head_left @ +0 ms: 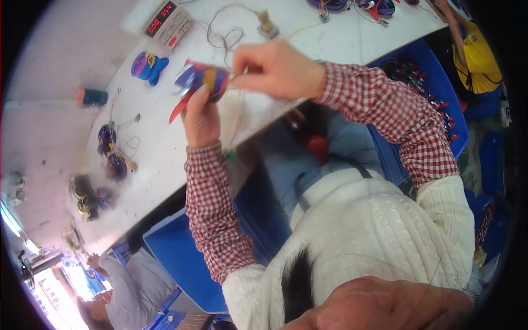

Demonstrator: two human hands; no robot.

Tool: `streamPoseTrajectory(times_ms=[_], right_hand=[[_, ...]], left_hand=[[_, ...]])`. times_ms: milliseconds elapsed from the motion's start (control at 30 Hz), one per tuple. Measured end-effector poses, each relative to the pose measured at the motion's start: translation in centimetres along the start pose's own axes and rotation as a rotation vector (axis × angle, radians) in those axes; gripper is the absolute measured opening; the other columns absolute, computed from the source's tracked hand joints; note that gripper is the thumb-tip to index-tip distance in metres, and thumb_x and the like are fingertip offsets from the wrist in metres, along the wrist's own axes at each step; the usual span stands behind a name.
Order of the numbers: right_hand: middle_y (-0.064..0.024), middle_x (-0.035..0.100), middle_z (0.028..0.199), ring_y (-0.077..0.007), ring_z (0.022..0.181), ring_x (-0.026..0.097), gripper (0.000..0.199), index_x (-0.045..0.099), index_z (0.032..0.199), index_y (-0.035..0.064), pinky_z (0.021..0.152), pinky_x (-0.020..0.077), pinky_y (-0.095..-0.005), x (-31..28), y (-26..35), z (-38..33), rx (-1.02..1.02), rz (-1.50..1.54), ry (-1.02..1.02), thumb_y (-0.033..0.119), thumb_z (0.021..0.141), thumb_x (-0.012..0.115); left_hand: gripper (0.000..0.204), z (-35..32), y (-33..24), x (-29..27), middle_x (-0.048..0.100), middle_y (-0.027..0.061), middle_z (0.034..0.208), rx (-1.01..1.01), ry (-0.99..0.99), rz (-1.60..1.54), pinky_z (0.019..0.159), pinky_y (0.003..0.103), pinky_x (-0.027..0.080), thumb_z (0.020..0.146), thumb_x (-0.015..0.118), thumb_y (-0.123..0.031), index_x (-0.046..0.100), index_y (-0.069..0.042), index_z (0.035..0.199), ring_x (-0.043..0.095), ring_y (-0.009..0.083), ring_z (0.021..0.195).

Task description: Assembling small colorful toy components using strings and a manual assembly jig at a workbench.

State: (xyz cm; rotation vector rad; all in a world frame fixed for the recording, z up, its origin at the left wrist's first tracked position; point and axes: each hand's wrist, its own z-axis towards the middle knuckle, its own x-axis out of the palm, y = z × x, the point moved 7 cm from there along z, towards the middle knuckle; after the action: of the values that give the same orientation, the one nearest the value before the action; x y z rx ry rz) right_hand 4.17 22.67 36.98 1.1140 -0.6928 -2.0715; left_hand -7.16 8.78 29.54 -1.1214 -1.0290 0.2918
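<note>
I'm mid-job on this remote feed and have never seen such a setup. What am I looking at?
No machine here: these are a person's two bare hands. The one picture comes from a fisheye camera on their head, looking down, so straight edges bend. The left hand holds a purple, red and yellow part. The right hand is beside it, fingertips together; what they pinch is too blurred to tell. On the white table lie a box with a red digital display and purple parts with wires.
</note>
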Motion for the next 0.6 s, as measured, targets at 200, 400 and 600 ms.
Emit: streamPoseTrajectory(times_ms=[200,400,600], right_hand=[[-0.0022,0.059,0.064,-0.0112,0.056,0.054,0.011,0.061,0.081,0.0033,0.053,0.0438,-0.0216,-2.1,-10.6,-1.8,0.559,0.016,0.225,0.012,0.078,0.066],[-0.0104,0.051,0.085,-0.0216,0.073,0.050,0.017,0.056,0.080,0.0053,0.069,0.0443,-0.0314,-2.6,-10.8,-2.8,-0.107,-0.630,-0.096,0.017,0.076,0.067],[-0.0046,0.053,0.094,-0.0158,0.082,0.050,0.027,0.051,0.100,0.0074,0.073,0.0426,-0.0267,-2.5,-16.6,-4.2,0.306,-0.032,-0.054,0.015,0.079,0.065]], left_hand=[[0.050,0.9,3.7,4.5,0.057,0.0141,0.109,-0.022,0.084,0.186,0.089,0.034,0.047,0.077,0.065,-0.005,0.047,0.002,0.123,0.057,0.0255,0.097],[0.060,0.2,7.3,7.0,0.057,0.0151,0.109,0.166,0.193,0.544,0.087,0.035,0.046,0.072,0.069,-0.012,0.046,0.000,0.127,0.055,0.0266,0.096],[0.068,1.0,9.3,5.9,0.053,0.0177,0.106,0.405,0.235,0.922,0.091,0.042,0.036,0.064,0.072,-0.028,0.050,-0.001,0.122,0.045,0.0324,0.100]])
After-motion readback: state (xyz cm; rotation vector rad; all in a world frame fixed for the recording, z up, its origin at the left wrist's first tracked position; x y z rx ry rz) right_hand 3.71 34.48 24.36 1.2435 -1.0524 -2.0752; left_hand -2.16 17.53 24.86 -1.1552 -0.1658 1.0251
